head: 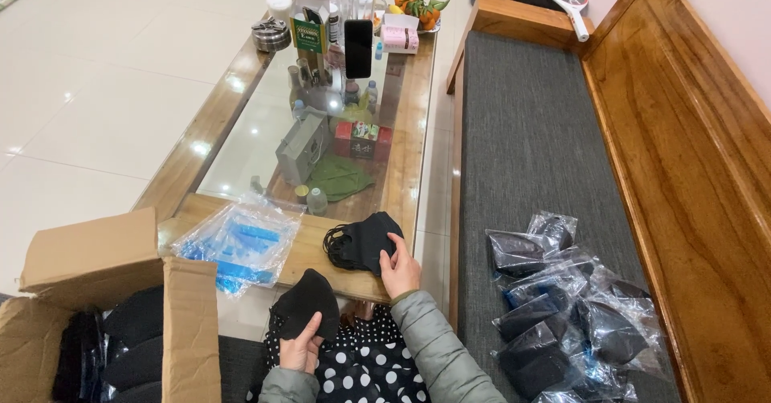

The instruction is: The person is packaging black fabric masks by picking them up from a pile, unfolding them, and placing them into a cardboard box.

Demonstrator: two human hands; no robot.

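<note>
- Left hand (301,345), nearest the camera: fingers closed on one black mask (305,303), held above the lap, its long axis running up and to the right.
- Right hand (400,270): fingers spread flat, pressing on the mask stack (363,242) at the table (309,250) edge, gripping nothing.
- Stack lies up and right of the held mask, close by; the right hand is already on it.
- Plastic bags (237,246) left of stack; open box (96,323) at far left; bagged masks (562,307) on bench (530,130).

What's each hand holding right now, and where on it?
Left hand grips a single black face mask by its lower edge. Right hand rests on the stack of black masks, fingers on its right edge.
</note>
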